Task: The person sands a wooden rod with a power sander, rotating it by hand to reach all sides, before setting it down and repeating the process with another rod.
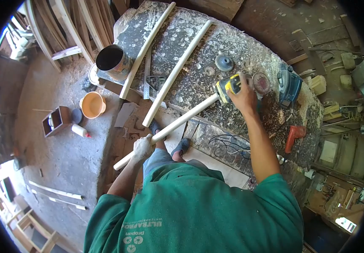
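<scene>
A long pale wooden rod (184, 121) slants from the lower left up to the workbench (249, 50). My left hand (143, 147) is wrapped round its lower part, with the end sticking out beyond the hand. At the rod's upper end, my right hand (243, 96) grips a yellow and black power tool (228, 86), which touches or nearly touches the rod. Two similar rods, one on the left (148, 48) and one in the middle (179, 71), lie across the bench and stick out past its near edge. A metal square (147, 71) lies between them.
On the bench are a large can (113, 62), a grey round pad (224, 63), a blue power tool (289, 86) and an orange-red tool (294, 137). Black cables (230, 145) lie near its edge. An orange bucket (93, 105), an open box (56, 121) and a white bottle (79, 130) stand left.
</scene>
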Tool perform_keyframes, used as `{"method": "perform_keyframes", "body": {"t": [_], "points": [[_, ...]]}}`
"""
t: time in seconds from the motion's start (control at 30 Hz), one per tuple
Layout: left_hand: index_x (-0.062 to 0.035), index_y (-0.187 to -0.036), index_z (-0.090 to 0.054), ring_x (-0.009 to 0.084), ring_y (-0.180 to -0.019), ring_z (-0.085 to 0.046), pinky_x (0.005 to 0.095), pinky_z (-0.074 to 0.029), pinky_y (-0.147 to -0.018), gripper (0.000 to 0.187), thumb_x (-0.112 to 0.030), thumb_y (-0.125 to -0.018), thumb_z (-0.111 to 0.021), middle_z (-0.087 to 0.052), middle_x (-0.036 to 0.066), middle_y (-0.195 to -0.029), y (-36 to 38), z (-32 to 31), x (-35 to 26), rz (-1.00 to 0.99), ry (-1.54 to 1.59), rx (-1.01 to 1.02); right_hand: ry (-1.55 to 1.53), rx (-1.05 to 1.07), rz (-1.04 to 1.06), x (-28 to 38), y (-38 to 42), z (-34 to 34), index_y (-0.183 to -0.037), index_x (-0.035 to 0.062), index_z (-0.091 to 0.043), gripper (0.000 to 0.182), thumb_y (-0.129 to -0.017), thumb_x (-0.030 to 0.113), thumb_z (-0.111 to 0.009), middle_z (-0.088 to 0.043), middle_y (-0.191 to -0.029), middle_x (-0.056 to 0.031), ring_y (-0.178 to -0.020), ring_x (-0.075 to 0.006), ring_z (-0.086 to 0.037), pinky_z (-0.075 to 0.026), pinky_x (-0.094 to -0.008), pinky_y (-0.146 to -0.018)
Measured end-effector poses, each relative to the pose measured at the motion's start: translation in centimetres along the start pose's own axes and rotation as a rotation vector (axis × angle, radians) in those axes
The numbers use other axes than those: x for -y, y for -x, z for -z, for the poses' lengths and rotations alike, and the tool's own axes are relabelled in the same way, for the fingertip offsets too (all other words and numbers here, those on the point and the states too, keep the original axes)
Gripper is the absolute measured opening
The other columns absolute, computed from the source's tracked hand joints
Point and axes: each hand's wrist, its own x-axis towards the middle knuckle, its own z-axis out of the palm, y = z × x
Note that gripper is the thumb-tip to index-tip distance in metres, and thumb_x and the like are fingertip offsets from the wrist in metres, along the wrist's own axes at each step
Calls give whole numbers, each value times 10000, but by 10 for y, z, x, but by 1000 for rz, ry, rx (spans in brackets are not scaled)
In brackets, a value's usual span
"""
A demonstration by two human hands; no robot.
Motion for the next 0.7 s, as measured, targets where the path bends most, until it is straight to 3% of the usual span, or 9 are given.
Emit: {"method": "perform_keyframes", "body": {"t": [0.13,0.23,0.43,0.53,0.57,0.7], "points": [[-85,-1009,-620,390,-829,-693,508,-535,-749,250,-240,-821,-676,-701,202,-867,4,-3,8,-90,92,-139,81,90,-67,21,-12,-11,-1462,172,-396,850,-735,294,-820,-524,-1305,-213,-1071,-446,-627,-539,-497,-875],[-74,-1006,-604,385,-819,-690,504,-530,-734,266,-248,-824,-688,-697,203,-860,8,-14,16,-246,120,-374,65,116,-1,28,-6,-15,-1460,169,-399,838,-745,309,-812,-514,-1312,-227,-1048,-449,-637,-544,-505,-855],[-79,-988,-574,391,-859,-690,493,-529,-746,225,-199,-829,-680,-703,197,-885,6,-5,3,-51,72,-102,41,221,80,33,25,-11,-1485,185,-365,860,-763,335,-808,-505,-1323,-231,-1073,-441,-638,-557,-484,-879],[-79,-983,-598,387,-769,-697,502,-542,-698,250,-297,-870,-643,-707,187,-830,3,-12,9,-99,44,-160,108,129,-57,20,0,-10,-1488,191,-366,867,-761,349,-810,-513,-1318,-238,-1087,-434,-634,-557,-488,-863],[-80,-985,-600,387,-775,-697,502,-543,-702,250,-299,-870,-643,-707,191,-836,4,-14,10,-91,48,-159,164,103,-32,10,-14,-14,-1485,184,-363,821,-798,350,-780,-486,-1336,-252,-1004,-443,-666,-577,-494,-825],[-86,-992,-608,391,-798,-698,505,-544,-721,252,-305,-872,-642,-709,201,-853,7,-11,5,-75,49,-103,140,115,-36,19,-33,-17,-1474,209,-371,790,-809,347,-774,-498,-1291,-226,-993,-427,-666,-576,-498,-803]]}}
